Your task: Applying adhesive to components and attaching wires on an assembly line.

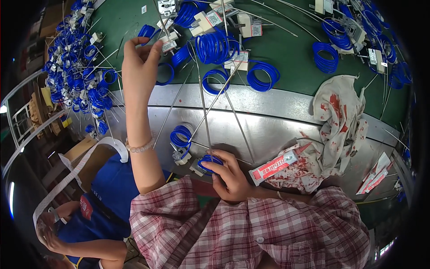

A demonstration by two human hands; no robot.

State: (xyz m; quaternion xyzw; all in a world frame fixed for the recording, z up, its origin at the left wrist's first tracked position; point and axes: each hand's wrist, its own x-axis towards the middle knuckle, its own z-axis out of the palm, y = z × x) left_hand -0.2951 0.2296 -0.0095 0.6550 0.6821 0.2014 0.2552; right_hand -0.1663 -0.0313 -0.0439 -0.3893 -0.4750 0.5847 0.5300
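Here's the green bench (291,62), crowded with blue coils (208,48) | steel ledge (277,130) below | red-stained rag (333,105), right side | left hand (141,58) stretched out, fingers curled at a white box (168,44) (gripping? cannot tell) | right hand (230,179) pinching a small coil (207,160) over the ledge!

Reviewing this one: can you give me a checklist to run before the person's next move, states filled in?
1. Right hand on blue coil: ok, fingers touch it.
2. Left hand gripping white block: cannot tell, contact unclear.
3. Metal rods uncrossed in view: not ok, two cross.
4. Rag unstained: not ok, red marks.
5. Red-and-white tube off green surface: ok.
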